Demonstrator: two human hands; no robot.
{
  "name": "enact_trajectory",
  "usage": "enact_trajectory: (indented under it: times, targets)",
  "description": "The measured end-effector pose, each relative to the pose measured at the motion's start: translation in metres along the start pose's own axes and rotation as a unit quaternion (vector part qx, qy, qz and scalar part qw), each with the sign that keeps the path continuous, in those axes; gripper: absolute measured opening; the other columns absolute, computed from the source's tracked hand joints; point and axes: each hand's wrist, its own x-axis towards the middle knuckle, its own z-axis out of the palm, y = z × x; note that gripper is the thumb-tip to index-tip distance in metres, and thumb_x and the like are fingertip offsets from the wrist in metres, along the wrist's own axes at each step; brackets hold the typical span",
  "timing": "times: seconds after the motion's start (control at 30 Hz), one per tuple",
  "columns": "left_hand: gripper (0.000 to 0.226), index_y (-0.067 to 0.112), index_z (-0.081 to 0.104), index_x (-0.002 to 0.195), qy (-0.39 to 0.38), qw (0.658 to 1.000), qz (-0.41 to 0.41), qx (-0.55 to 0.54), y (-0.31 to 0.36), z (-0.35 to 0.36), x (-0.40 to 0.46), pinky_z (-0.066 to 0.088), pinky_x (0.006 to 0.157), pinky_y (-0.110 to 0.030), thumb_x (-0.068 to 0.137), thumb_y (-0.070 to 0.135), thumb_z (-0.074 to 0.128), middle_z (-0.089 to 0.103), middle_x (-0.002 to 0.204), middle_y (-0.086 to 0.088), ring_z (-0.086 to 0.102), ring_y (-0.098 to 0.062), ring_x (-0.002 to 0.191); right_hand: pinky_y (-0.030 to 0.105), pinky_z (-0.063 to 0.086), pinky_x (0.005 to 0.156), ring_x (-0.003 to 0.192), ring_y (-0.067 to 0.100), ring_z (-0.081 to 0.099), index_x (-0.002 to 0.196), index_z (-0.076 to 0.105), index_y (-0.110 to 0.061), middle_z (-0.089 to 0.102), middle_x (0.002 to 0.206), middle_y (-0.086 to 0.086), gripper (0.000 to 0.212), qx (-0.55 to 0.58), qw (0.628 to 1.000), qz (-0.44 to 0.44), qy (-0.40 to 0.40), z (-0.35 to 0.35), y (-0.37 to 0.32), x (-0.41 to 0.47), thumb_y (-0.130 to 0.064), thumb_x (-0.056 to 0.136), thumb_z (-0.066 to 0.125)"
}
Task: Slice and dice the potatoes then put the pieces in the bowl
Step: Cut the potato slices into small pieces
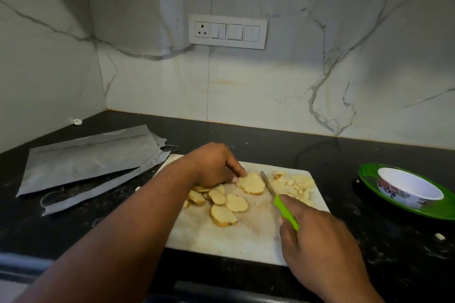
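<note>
While the left hand pins a pale round potato slice stack on the white cutting board, fingertips beside the green-handled knife clamped in the right hand risk a nick; the white floral bowl sits well apart.

Potato slices on board, diced pieces right

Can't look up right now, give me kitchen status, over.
Left hand steadies potato slice stack. Right hand grips knife. Bowl empty. Nothing blocking.

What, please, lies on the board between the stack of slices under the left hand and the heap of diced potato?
In the head view, only the green-handled knife's steel blade lies there, on the white cutting board.
</note>
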Motion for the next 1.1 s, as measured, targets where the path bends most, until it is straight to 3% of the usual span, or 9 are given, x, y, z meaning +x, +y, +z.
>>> enact_trajectory:
  times: [0.23,0.33,0.43,0.57,0.7,0.9,1.0,1.1]
  targets:
    - [0.025,0.039,0.079,0.113,-0.008,1.000,0.017,-0.008,0.000,0.000,0.000,0.042,0.085,-0.012,0.095,0.023,0.076,0.066,0.113,0.034,0.057,0.013,0.085,0.016,0.042,0.067,0.073,0.002,0.052,0.148,0.031,-0.052,0.061,0.092,-0.020,0.051,0.020,1.000,0.000,0.009,0.002,0.002,-0.002,-0.048,0.098,0.040]
    - [0.026,0.039,0.077,0.118,-0.011,1.000,0.020,-0.012,0.001,-0.001,-0.003,0.048,0.099,-0.020,0.098,0.024,0.072,0.070,0.123,0.025,0.061,0.007,0.099,0.017,0.044,0.067,0.068,0.002,0.052,0.148,0.032,-0.051,0.056,0.082,-0.020,0.051,0.018,1.000,0.000,0.007,0.001,0.002,-0.003,-0.048,0.097,0.041]
    - [0.033,0.038,0.071,0.131,-0.013,1.000,0.015,-0.021,0.006,0.000,-0.006,0.044,0.112,-0.031,0.098,0.040,0.070,0.066,0.138,0.018,0.059,-0.005,0.126,0.019,0.047,0.071,0.073,0.003,0.054,0.148,0.033,-0.051,0.065,0.096,-0.020,0.052,0.015,1.000,0.002,0.011,0.001,0.002,-0.003,-0.048,0.097,0.041]
    - [0.067,0.035,0.064,0.141,-0.033,0.998,0.016,0.051,0.017,0.005,-0.008,0.048,0.109,-0.034,0.081,0.061,0.080,0.063,0.142,0.014,0.061,-0.010,0.125,0.017,0.043,0.068,0.071,0.003,0.051,0.148,0.032,-0.050,0.059,0.088,-0.020,0.052,0.017,1.000,0.004,0.004,0.000,0.001,-0.002,-0.047,0.097,0.041]
    - [0.061,0.033,0.068,0.135,-0.018,0.999,0.016,0.045,0.018,0.006,-0.008,0.051,0.106,-0.034,0.080,0.055,0.083,0.067,0.138,0.014,0.064,-0.008,0.118,0.015,0.044,0.066,0.069,0.001,0.053,0.148,0.031,-0.052,0.050,0.080,-0.022,0.053,0.021,1.000,0.001,0.000,0.000,0.000,-0.003,-0.047,0.097,0.042]
    - [0.066,0.032,0.065,0.140,-0.011,0.999,0.020,0.045,0.019,0.007,-0.009,0.047,0.113,-0.041,0.081,0.057,0.082,0.060,0.147,0.013,0.058,-0.013,0.130,0.015,0.043,0.066,0.072,0.002,0.053,0.151,0.026,-0.048,0.053,0.081,-0.019,0.056,0.017,1.000,0.004,0.001,-0.002,0.000,-0.003,-0.045,0.097,0.041]
    - [0.058,0.031,0.069,0.134,-0.019,0.999,0.021,0.031,0.019,0.008,-0.009,0.052,0.109,-0.040,0.083,0.056,0.080,0.066,0.139,0.012,0.064,-0.010,0.122,0.011,0.035,0.056,0.065,0.001,0.051,0.150,0.031,-0.047,0.053,0.077,-0.019,0.054,0.023,1.000,0.011,0.011,-0.006,-0.002,-0.001,-0.042,0.097,0.042]
    - [0.050,0.029,0.073,0.129,-0.015,0.999,0.025,0.045,0.022,0.008,-0.010,0.053,0.107,-0.037,0.085,0.052,0.080,0.069,0.136,0.012,0.065,-0.009,0.119,0.012,0.040,0.062,0.070,0.002,0.053,0.149,0.035,-0.045,0.065,0.093,-0.017,0.053,0.006,1.000,0.004,0.029,-0.009,-0.006,0.005,-0.042,0.097,0.044]
